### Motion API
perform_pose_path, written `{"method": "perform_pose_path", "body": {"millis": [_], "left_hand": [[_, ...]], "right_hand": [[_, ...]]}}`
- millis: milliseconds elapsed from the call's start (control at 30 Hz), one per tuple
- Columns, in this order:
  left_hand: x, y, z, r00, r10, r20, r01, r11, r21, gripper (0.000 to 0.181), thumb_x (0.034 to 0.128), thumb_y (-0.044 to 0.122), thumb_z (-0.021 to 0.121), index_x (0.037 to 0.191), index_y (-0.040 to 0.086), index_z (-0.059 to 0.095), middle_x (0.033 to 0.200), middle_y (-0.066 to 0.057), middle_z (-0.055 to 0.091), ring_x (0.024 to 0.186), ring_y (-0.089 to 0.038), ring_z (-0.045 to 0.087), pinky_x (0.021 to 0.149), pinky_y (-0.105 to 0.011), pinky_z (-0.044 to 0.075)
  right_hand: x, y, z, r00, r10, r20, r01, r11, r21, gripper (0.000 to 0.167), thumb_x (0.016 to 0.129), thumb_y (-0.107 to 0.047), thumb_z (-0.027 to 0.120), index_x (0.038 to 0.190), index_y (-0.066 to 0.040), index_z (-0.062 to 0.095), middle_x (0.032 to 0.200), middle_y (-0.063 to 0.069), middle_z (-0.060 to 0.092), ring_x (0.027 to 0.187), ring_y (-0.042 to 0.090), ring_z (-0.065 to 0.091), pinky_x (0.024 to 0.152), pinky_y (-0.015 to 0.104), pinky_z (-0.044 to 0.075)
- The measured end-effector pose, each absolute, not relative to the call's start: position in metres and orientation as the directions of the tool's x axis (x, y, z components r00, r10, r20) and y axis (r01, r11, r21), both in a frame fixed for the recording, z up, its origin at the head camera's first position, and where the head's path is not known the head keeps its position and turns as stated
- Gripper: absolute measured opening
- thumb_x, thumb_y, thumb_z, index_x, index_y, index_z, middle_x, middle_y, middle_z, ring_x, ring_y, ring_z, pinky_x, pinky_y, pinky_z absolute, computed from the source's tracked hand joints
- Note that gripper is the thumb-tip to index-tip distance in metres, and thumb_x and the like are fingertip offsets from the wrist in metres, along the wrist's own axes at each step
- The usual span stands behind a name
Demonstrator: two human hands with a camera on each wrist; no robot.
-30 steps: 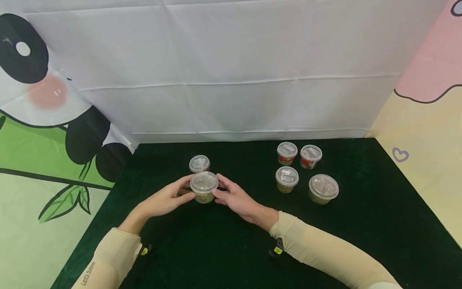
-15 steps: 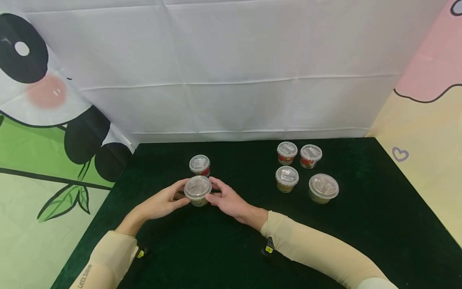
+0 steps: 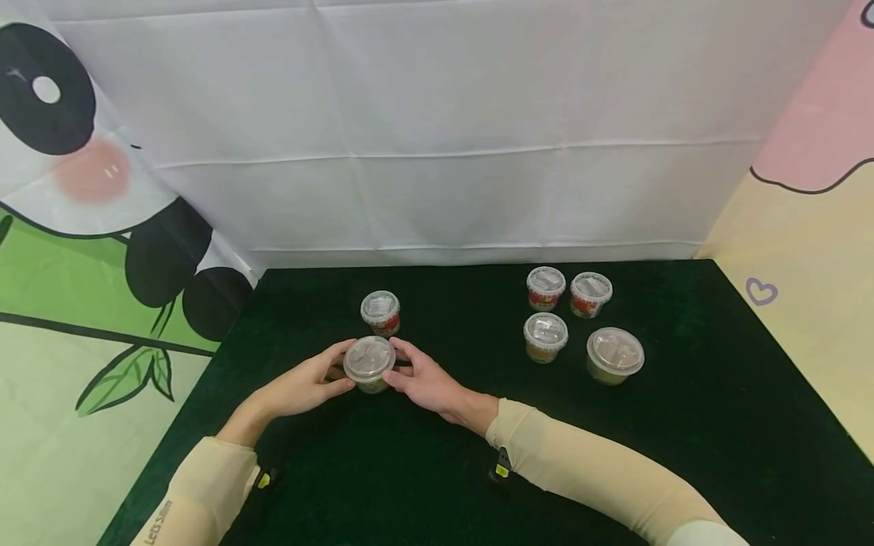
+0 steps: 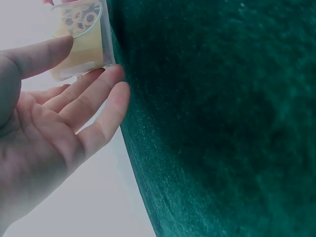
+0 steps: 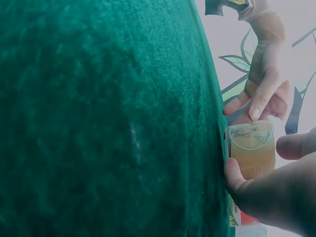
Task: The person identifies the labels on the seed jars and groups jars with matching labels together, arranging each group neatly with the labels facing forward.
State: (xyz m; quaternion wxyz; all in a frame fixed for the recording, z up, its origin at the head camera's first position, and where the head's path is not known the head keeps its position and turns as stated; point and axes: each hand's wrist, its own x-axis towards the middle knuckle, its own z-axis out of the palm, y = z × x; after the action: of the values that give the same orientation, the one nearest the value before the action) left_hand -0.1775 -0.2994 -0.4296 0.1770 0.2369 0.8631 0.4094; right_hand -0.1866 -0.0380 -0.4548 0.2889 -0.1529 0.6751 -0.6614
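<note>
A lidded clear plastic tub (image 3: 369, 361) with yellowish contents stands upright on the dark green cloth, left of the middle. My left hand (image 3: 303, 388) holds its left side, thumb in front and fingers behind. From the right, my right hand (image 3: 437, 387) holds the same tub between thumb and fingers. A printed pattern shows on the tub (image 4: 81, 42) in the left wrist view. The right wrist view has the tub (image 5: 253, 155) between the thumb and a finger. Just behind it stands a smaller lidded tub (image 3: 381, 312) with a red label.
To the right stand two red-labelled tubs (image 3: 545, 288), (image 3: 591, 294), a small yellowish tub (image 3: 545, 337) and a wider lidded tub (image 3: 614, 356). A white cloth (image 3: 437, 189) hangs behind the green tabletop (image 3: 437, 470). Printed panels (image 3: 82, 303) flank it.
Both hands have moved slightly left and toward me with the tub between them. It now stands a little farther from the red-labelled tub behind, which shows more.
</note>
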Motion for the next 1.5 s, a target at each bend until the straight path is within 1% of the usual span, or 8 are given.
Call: {"method": "perform_pose_path", "body": {"millis": [233, 467, 767, 1000, 1233, 1500], "left_hand": [[-0.178, -0.3005, -0.4315, -0.828, 0.544, -0.134, 0.247, 0.569, 0.784, 0.067, 0.1041, 0.015, 0.059, 0.158, 0.004, 0.022, 0.153, -0.022, 0.038, 0.133, -0.043, 0.048, 0.105, -0.059, 0.044], [-0.1781, -0.3016, -0.4311, -0.83, 0.538, -0.149, 0.233, 0.576, 0.784, 0.071, 0.1032, 0.014, 0.06, 0.158, 0.0, 0.018, 0.155, -0.024, 0.035, 0.135, -0.046, 0.045, 0.105, -0.06, 0.043], [-0.1774, -0.3024, -0.4301, -0.833, 0.531, -0.157, 0.231, 0.59, 0.773, 0.07, 0.1026, 0.012, 0.061, 0.158, 0.0, 0.019, 0.154, -0.024, 0.036, 0.133, -0.046, 0.047, 0.102, -0.059, 0.046], [-0.1774, -0.3025, -0.4312, -0.835, 0.523, -0.169, 0.221, 0.601, 0.768, 0.071, 0.1023, 0.012, 0.061, 0.159, 0.001, 0.019, 0.153, -0.024, 0.036, 0.133, -0.046, 0.047, 0.101, -0.058, 0.047], [-0.1788, -0.3014, -0.4331, -0.834, 0.525, -0.171, 0.215, 0.595, 0.775, 0.071, 0.1021, 0.011, 0.06, 0.159, 0.001, 0.018, 0.154, -0.024, 0.035, 0.133, -0.047, 0.047, 0.102, -0.059, 0.046], [-0.1792, -0.299, -0.4338, -0.833, 0.527, -0.171, 0.218, 0.595, 0.773, 0.072, 0.1019, 0.011, 0.06, 0.159, 0.002, 0.018, 0.154, -0.024, 0.035, 0.132, -0.047, 0.048, 0.101, -0.059, 0.047]], "right_hand": [[-0.1859, -0.0412, -0.4565, -0.781, -0.596, -0.183, 0.17, 0.079, -0.982, 0.067, 0.103, -0.019, 0.059, 0.161, -0.018, 0.026, 0.156, 0.01, 0.039, 0.137, 0.028, 0.048, 0.105, 0.042, 0.047], [-0.1838, -0.043, -0.4574, -0.78, -0.602, -0.173, 0.133, 0.111, -0.985, 0.067, 0.103, -0.019, 0.059, 0.161, -0.016, 0.025, 0.156, 0.011, 0.038, 0.138, 0.03, 0.045, 0.107, 0.045, 0.045], [-0.1821, -0.0468, -0.4562, -0.786, -0.591, -0.18, 0.13, 0.127, -0.983, 0.068, 0.102, -0.02, 0.06, 0.16, -0.014, 0.025, 0.155, 0.013, 0.039, 0.138, 0.032, 0.045, 0.106, 0.046, 0.046], [-0.1813, -0.0464, -0.4566, -0.786, -0.593, -0.174, 0.089, 0.17, -0.981, 0.071, 0.101, -0.027, 0.062, 0.161, -0.015, 0.024, 0.154, 0.012, 0.04, 0.138, 0.031, 0.045, 0.108, 0.047, 0.044], [-0.1819, -0.0443, -0.457, -0.789, -0.59, -0.172, 0.1, 0.153, -0.983, 0.069, 0.102, -0.024, 0.061, 0.16, -0.014, 0.025, 0.153, 0.014, 0.04, 0.138, 0.032, 0.045, 0.108, 0.048, 0.044], [-0.1813, -0.0423, -0.459, -0.792, -0.588, -0.166, 0.09, 0.156, -0.984, 0.069, 0.102, -0.026, 0.061, 0.16, -0.016, 0.026, 0.153, 0.012, 0.04, 0.138, 0.032, 0.045, 0.108, 0.048, 0.044]]}}
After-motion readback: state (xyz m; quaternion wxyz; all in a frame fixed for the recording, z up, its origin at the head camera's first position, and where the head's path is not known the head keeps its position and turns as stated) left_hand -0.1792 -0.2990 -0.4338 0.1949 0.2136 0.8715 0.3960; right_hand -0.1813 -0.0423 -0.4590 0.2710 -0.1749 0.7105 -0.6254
